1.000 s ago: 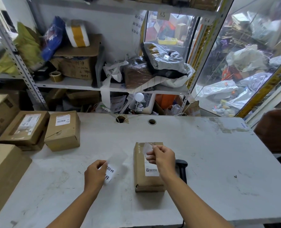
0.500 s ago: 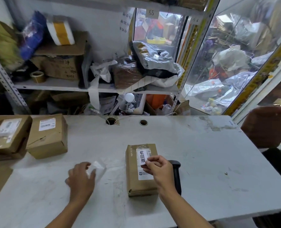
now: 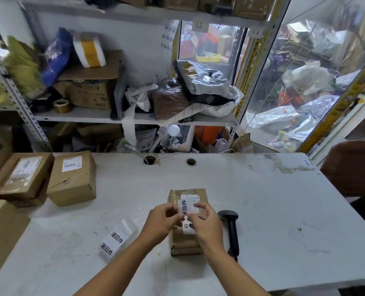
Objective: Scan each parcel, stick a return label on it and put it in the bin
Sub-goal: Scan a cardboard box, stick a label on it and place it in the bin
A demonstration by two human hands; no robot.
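Both hands are being held close together over the small parcel [image 3: 186,221], which is lying on the surface [image 3: 262,210] directly in front of the person. The left hand [image 3: 162,221] is being kept at the left edge of the return label [image 3: 184,205], fingers curled toward it, though whether they are pinching the label or only steadying the parcel cannot be told. The right hand [image 3: 207,223] is being brought over the label's lower right, thumb and fingers bent as if pressing it down; its exact contact is partly hidden.

The label is being laid lengthwise on the parcel's top face, over a white shipping sticker. The parcel's long axis is running away from the person, so a smoothing stroke would probably be made along that line, with both hands about equally near.

The scanner [image 3: 230,229] is lying just beside the parcel on its right, nearer the right hand. A strip of spare labels [image 3: 113,242] is resting to the left, near the left forearm. Further cardboard boxes [image 3: 72,178] are waiting at the far left. No bin is being identified with certainty.
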